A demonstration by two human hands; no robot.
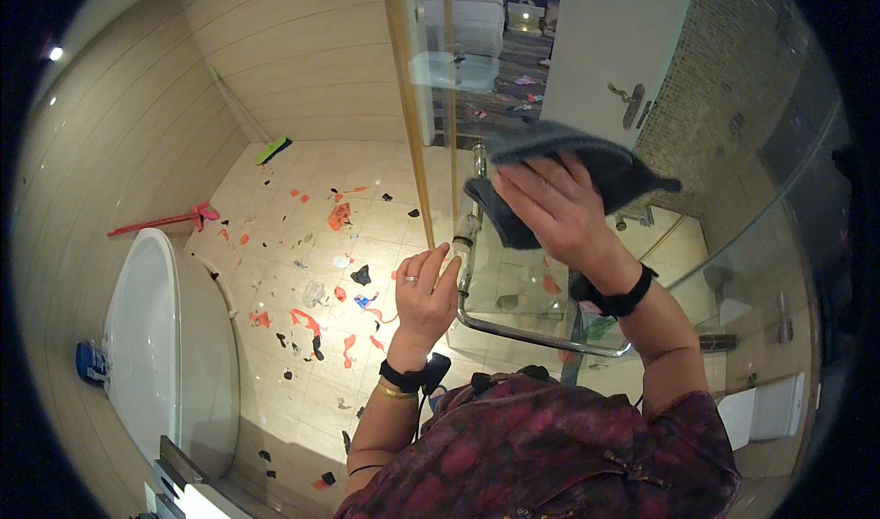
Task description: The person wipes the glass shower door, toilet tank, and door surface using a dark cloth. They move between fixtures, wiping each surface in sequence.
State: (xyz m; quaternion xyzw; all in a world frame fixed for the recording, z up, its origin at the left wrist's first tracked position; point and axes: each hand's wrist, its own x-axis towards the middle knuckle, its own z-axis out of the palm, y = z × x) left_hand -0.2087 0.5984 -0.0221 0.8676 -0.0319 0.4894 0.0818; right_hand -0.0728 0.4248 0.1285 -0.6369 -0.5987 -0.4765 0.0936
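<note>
In my right hand (560,210) is a dark grey cloth (612,165), bunched under the fingers and spread over a clear glass shower panel (512,285). Part of the cloth hangs below the palm, and one corner sticks out to the right. A chrome bar handle (543,342) bends around just below it, fixed to the glass. My left hand (427,289) is raised beside the upright part of that handle, fingertips close to the edge of the glass. Whether it grips the edge cannot be made out.
Torn orange and black scraps (306,320) litter the tiled floor (275,395). On the left stands a white bathtub (148,340), with a pink-headed tool (206,215) behind it. A green broom (273,151) leans in the corner. Beyond the glass are a white door (605,45) and a bed (467,21).
</note>
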